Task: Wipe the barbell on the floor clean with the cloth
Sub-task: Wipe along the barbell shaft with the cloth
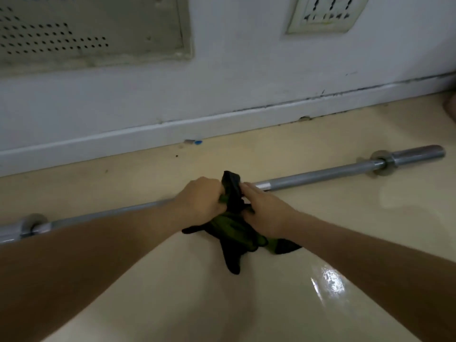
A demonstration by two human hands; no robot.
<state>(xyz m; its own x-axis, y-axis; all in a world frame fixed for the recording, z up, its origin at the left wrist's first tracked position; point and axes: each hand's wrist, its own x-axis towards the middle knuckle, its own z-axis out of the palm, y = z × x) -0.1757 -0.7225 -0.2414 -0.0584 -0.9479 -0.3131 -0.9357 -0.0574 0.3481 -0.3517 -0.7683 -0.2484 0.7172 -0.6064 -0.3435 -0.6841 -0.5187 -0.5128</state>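
Both hands, left (pixel 199 201) and right (pixel 267 211), fingers closed on the dark cloth (pixel 234 230) over mid-barbell (pixel 320 174).

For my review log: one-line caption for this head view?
Both hands, left hand and right hand, press a dark cloth onto the barbell lying on the floor.

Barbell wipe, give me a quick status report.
Left hand and right hand both gripping the dark cloth at mid-bar. Barbell flat on the floor along the wall. Nothing in the way.
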